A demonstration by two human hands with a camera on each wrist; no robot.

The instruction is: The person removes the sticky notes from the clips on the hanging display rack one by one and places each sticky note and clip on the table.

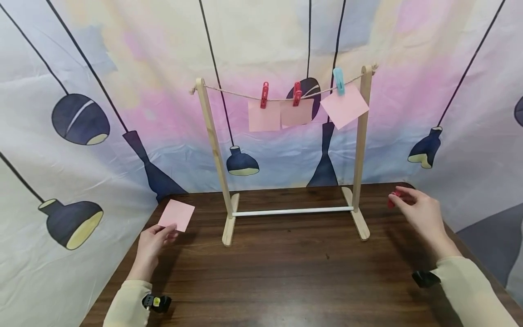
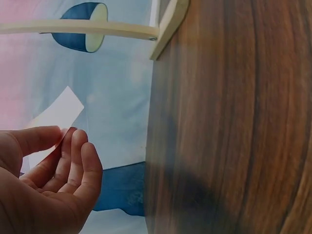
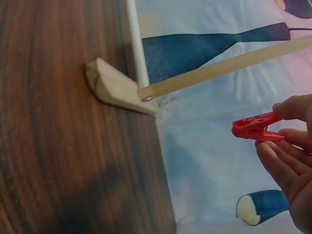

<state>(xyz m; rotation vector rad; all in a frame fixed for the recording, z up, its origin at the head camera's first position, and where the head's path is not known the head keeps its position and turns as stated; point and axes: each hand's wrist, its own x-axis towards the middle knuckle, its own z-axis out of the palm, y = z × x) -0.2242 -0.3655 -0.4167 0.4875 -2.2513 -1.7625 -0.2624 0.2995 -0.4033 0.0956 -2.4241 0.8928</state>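
My left hand (image 1: 153,247) pinches a square pink paper note (image 1: 180,214) by its lower edge, left of the wooden stand (image 1: 214,150). In the left wrist view the note (image 2: 61,109) sits between thumb and fingertips. On the other side, my right hand (image 1: 422,215) holds a red clothespin (image 3: 256,127) by its handle ends between thumb and fingers. A string (image 1: 237,94) runs between the stand's two posts. From it hang pink notes: two side by side under red clothespins (image 1: 264,95), and a tilted one (image 1: 345,108) under a blue clothespin (image 1: 338,81).
The stand's feet (image 1: 356,215) rest on a dark wooden table (image 1: 286,272), joined by a white bar (image 1: 292,211). Behind it hangs a pastel cloth (image 1: 163,68) printed with dark lamps. The table's back edge meets this cloth.
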